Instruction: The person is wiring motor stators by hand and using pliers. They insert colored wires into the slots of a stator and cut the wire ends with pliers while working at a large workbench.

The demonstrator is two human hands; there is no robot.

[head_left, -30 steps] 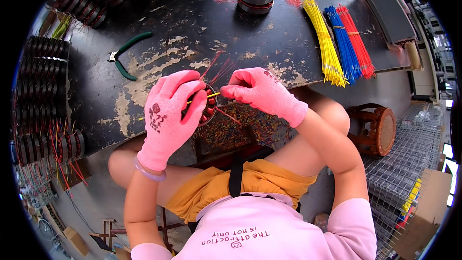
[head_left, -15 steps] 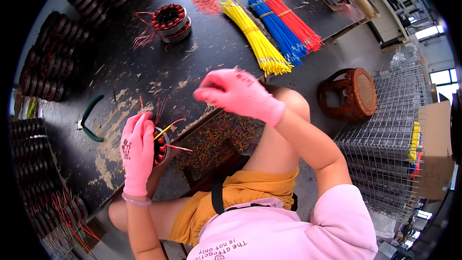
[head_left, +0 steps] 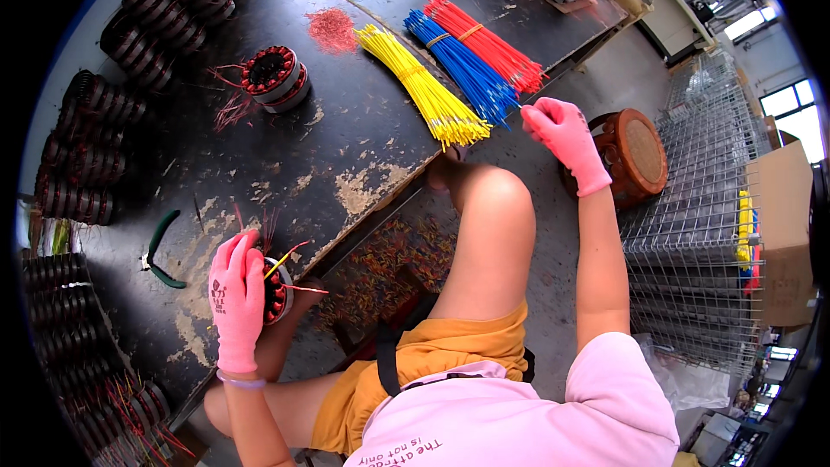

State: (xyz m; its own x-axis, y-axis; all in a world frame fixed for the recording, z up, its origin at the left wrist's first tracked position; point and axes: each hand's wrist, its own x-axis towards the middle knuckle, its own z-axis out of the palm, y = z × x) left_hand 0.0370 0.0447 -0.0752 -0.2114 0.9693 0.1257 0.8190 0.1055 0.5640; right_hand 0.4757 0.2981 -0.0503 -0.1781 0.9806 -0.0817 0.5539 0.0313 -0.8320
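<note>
Near the table's front edge, my left hand (head_left: 237, 298), in a pink glove, is wrapped round a motor stator (head_left: 275, 296) with red windings. The hand hides its left side. A yellow wire (head_left: 284, 261) and thin reddish leads stick out of the stator. My right hand (head_left: 558, 138), also gloved in pink, is out to the right with its fingers closed in a pinch. Its fingertips are beside the near end of a bundle of blue wires (head_left: 462, 59); whatever they grip is too small to make out. Yellow wires (head_left: 424, 86) and red wires (head_left: 488, 41) lie in bundles alongside.
Another stator stack (head_left: 275, 78) stands on the dark worn table, near a heap of red scraps (head_left: 332, 30). Green-handled cutters (head_left: 157, 246) lie at left. Stacked stators (head_left: 91, 143) line the left side. A wooden stool (head_left: 635, 156) and wire cages (head_left: 700, 233) stand at right.
My right hand has swung to the right, from above my lap to the blue wires' near end. My left hand still holds the stator. The view has shifted slightly.
</note>
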